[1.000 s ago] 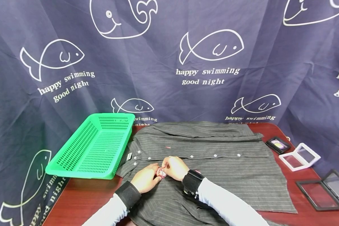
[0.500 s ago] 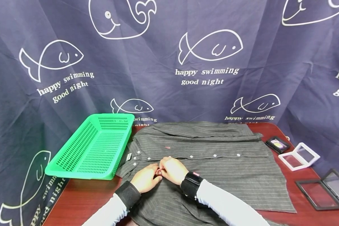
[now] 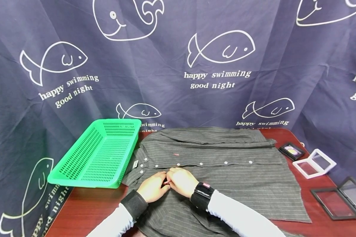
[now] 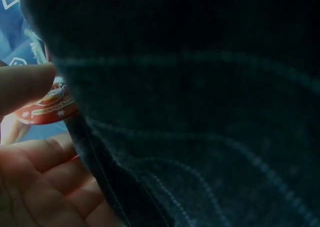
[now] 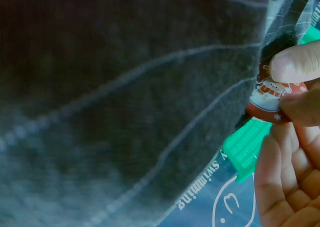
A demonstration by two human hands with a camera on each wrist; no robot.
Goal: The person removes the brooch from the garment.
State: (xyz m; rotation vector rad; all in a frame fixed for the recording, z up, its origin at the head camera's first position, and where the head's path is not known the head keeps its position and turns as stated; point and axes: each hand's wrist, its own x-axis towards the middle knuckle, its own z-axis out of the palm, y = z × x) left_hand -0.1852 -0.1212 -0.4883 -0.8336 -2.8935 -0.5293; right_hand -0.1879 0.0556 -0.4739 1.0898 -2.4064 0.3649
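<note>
A round red badge with a snowman picture is between both hands, set against the dark grey pinstriped shirt spread on the table. In the head view only a sliver of it shows in the gap between the hands. My left hand holds the badge from the left with thumb and fingers. From the right, my right hand pinches it, the fingertips close to those of the left. The left wrist view shows the lower part of the badge under a thumb, with dark cloth right beside it. The back of the badge is hidden.
A green perforated basket stands at the left on the red-brown table. Along the right edge lie a small black case, a white hinged frame and a black hinged frame. A blue printed curtain hangs behind.
The badge has tilted from showing its face to nearly edge-on in the head view. My right hand has shifted slightly left and down, uncovering a shirt button; the left has hardly moved.
</note>
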